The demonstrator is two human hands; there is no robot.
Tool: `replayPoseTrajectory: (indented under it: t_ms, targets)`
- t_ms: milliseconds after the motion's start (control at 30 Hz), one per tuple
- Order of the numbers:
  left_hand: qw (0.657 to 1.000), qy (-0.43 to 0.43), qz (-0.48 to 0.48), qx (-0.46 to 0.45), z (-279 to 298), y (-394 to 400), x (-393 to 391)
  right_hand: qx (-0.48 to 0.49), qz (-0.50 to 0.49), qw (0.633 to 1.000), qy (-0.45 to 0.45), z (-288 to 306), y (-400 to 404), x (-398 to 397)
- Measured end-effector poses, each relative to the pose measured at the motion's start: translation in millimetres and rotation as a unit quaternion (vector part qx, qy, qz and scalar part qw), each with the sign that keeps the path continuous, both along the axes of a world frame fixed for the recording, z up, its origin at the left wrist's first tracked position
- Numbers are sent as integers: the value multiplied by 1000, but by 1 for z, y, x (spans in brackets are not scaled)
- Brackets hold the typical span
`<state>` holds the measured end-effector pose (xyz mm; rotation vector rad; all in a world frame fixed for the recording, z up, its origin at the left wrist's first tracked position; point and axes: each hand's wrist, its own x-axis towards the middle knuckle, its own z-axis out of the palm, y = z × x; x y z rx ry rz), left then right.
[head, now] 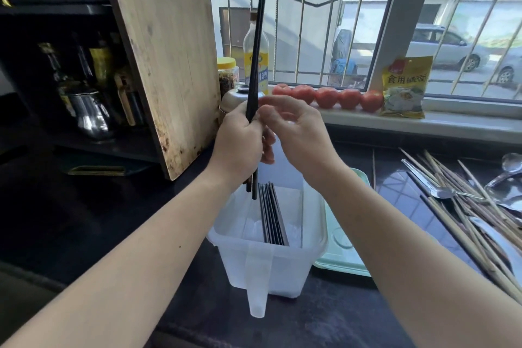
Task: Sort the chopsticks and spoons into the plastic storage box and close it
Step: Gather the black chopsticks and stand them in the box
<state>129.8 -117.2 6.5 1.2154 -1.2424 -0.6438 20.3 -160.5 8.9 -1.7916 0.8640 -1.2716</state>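
Black chopsticks stand upright over the plastic box, left hand gripping them, right hand curled beside, its grip unclear. Uneven tips could snag the rim and scatter. More chopsticks and spoons wait on the desk.

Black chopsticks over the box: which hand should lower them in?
Left. The left hand already grips the black chopsticks upright, tips just above the plastic storage box. The right hand only touches them near the grip and sits nearer the loose chopsticks for the next pick.
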Motion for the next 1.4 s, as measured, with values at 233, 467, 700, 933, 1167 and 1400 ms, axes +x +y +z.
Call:
replayPoseTrajectory:
  t_ms: [233,467,700,933,1167,1400]
  targets:
    - [985,65,-135,81,19,17,11,69,49,996,-13,41,-7,-18]
    - [967,225,52,104,-1,24,20,78,-74,956,272,5,-18,-15]
    - [988,101,78,90,-8,23,15,-36,-68,843,533,-11,-10,2]
    - [989,90,50,102,-7,23,12,49,-61,899,431,-12,-24,9]
    - [994,7,-14,107,-6,29,11,67,54,996,37,-5,0,-4]
    - [987,-60,-78,126,-5,35,5,116,181,973,-85,-11,-8,-17]
